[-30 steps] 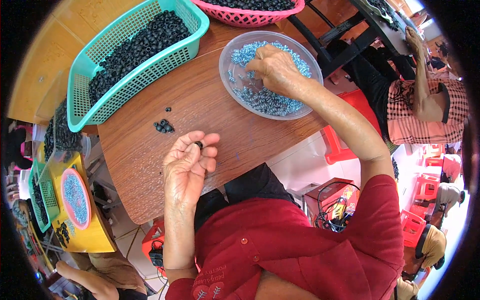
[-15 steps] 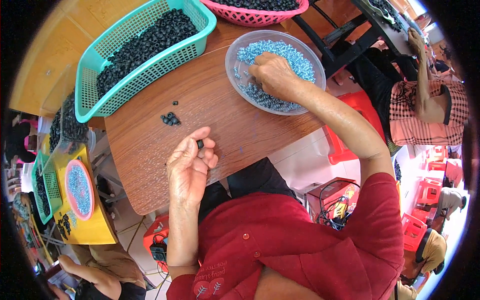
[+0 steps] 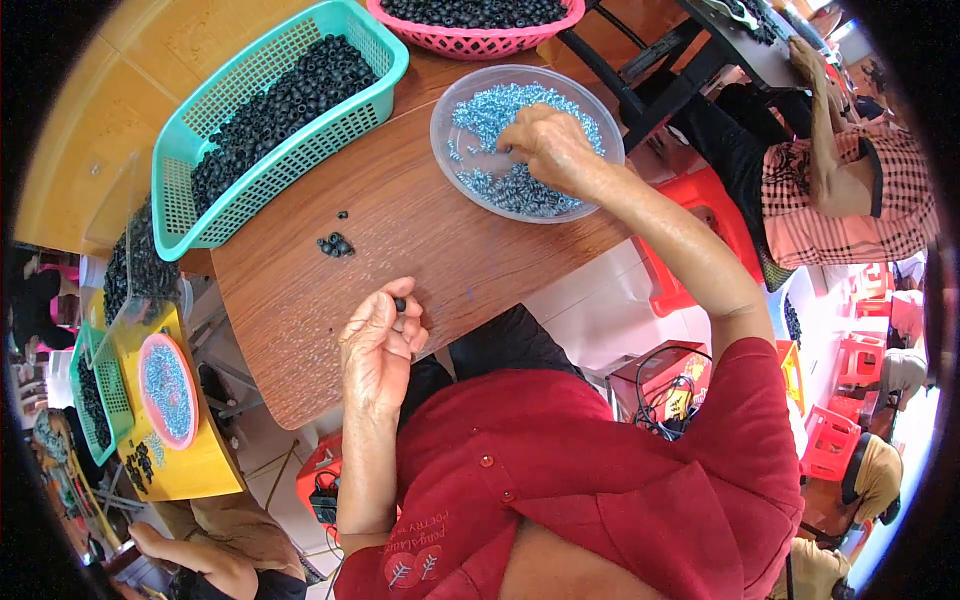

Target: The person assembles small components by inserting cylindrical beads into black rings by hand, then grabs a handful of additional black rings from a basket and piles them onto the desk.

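The person in the red shirt has the left hand [image 3: 375, 345] raised palm up just over the near edge of the brown worktop [image 3: 440, 245], its fingers closed in a small pinch around one rounded black piece [image 3: 400, 304]. The right hand [image 3: 548, 145] reaches down into the clear round bowl [image 3: 447, 125], its fingertips drawn together among small shiny blue pieces [image 3: 490, 108]. From here I can't tell whether they have hold of one, as the back of that hand covers them.

Between the left hand and the teal basket [image 3: 290, 170] lies a little cluster of black pieces [image 3: 336, 245], with a single black piece [image 3: 343, 215] just beyond it. The basket is heaped with more of the same kind, and a pink basket [image 3: 480, 42] full of dark pieces stands behind the bowl. Off to the left, a pink oval tray [image 3: 191, 435] of blue pieces sits on a yellow worktop [image 3: 205, 475].
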Available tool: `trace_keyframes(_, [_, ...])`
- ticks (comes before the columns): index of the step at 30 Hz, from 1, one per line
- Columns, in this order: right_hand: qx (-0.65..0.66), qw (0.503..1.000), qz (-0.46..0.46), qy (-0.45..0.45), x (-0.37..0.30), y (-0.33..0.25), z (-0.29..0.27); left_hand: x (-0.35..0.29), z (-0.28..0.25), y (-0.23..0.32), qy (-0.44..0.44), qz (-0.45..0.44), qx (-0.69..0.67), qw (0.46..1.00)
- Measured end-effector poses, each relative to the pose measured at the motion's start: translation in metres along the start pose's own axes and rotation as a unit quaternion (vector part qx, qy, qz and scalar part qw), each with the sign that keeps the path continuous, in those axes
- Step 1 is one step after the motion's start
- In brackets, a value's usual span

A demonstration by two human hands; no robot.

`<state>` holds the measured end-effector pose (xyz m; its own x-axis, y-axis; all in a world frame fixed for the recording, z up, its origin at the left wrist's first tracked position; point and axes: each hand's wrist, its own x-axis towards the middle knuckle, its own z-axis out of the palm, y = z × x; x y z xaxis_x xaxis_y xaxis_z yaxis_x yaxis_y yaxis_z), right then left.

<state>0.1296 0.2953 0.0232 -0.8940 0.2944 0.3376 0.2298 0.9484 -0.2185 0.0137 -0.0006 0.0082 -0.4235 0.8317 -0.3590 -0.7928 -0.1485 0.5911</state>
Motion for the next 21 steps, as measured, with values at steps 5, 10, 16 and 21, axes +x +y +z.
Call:
trace_keyframes(5, [-0.106, 0.994, -0.032, -0.025, 0.006, 0.001, 0.012, -0.001, 0.009, 0.000, 0.034, -0.006, 0.021, 0.999])
trace_keyframes(10, [-0.009, 1.000, 0.016, 0.016, 0.009, 0.009, 0.003, 0.003, -0.001, -0.002, -0.013, -0.018, -0.005, 1.000])
trace_keyframes(16, [-0.038, 0.998, -0.039, 0.026, 0.011, 0.001, 0.012, 0.012, 0.003, -0.002, 0.001, -0.050, -0.026, 0.998])
trace_keyframes(21, [-0.098, 0.993, -0.052, -0.040, 0.020, -0.005, 0.023, 0.015, 0.002, -0.003, -0.001, -0.042, -0.009, 0.999])
